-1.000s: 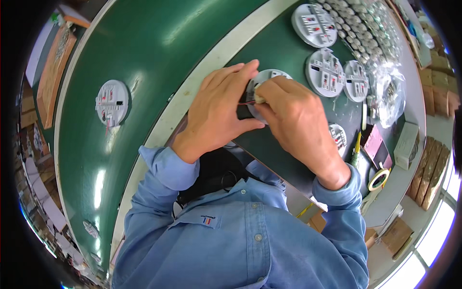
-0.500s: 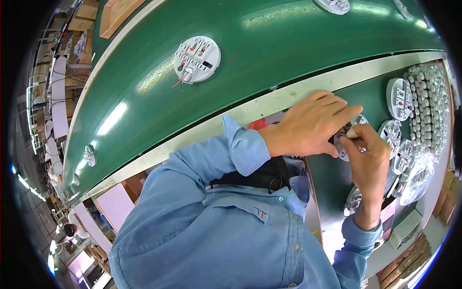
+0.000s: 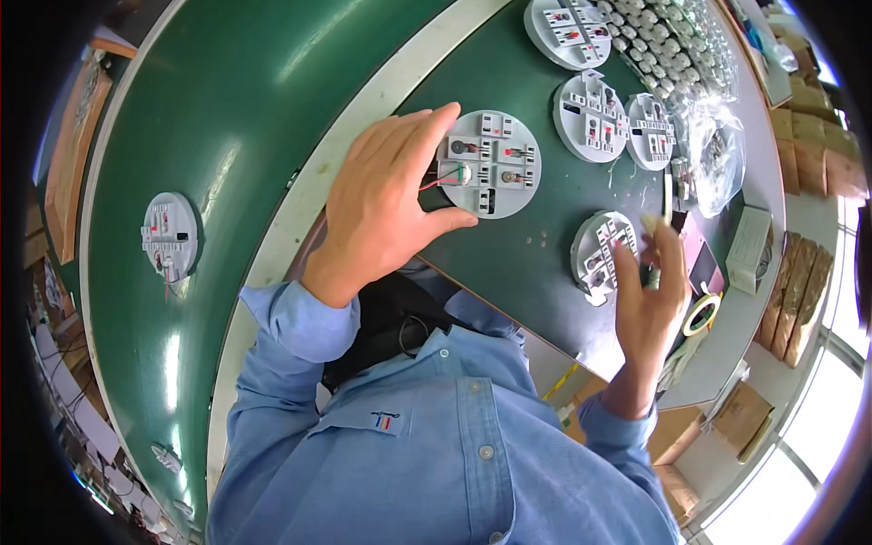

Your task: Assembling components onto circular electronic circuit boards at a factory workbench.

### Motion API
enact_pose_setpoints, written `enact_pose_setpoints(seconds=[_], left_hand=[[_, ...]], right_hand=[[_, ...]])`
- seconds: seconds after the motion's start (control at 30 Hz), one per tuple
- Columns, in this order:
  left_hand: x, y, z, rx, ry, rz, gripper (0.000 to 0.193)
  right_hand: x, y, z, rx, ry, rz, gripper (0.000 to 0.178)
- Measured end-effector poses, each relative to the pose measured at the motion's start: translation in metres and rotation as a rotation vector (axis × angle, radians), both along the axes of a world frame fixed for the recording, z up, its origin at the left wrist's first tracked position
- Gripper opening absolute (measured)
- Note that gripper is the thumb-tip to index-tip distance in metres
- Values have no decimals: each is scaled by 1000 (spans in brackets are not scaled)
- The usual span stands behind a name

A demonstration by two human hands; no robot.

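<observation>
My left hand [image 3: 377, 204] curves around the left edge of a round white plastic base [image 3: 518, 195], thumb and fingers wide apart. The base lies on the green bench, with small sockets, metal contacts and a red wire on its face. My right hand [image 3: 647, 300] is over the bench to the right, its fingers apart and slightly blurred. Its left fingertip is beside another round base [image 3: 595, 259], which sits tilted. A thin white stick [image 3: 668, 195] stands out just beyond the right fingertips; whether they touch it I cannot tell.
Several more round bases [image 3: 590, 118] lie at the far right, near bagged rows of small white parts [image 3: 658, 41] and crumpled clear plastic [image 3: 718, 159]. A tape roll [image 3: 702, 314] and a white box [image 3: 750, 250] are at the right. On the left runs a green belt [image 3: 245, 100] carrying a base [image 3: 170, 234].
The view has turned toward the right-hand bench. My hands, close together over one base before, are apart now; the right has moved away to the right and the base lies by my left.
</observation>
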State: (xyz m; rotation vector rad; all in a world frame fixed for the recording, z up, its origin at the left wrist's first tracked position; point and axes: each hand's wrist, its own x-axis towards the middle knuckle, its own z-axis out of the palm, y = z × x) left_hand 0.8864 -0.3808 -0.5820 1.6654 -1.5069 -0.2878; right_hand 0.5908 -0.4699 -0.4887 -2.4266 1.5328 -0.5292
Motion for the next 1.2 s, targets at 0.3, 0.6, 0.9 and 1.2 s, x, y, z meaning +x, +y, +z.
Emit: enact_pose_setpoints(seconds=[0.3, 0.6, 0.9, 1.2], left_hand=[[3, -7, -2, 51, -41, -1, 106], [6, -11, -6, -1, -32, -5, 102], [11, -13, -10, 27, -33, 27, 102], [8, -25, -7, 23, -31, 34, 99]], right_hand=[[-98, 2, -24, 161, 357, -446, 56], [-69, 6, 8, 406, -824, -284, 53], [106, -22, -14, 686, -914, 297, 54], [141, -16, -35, 324, -431, 419, 40]])
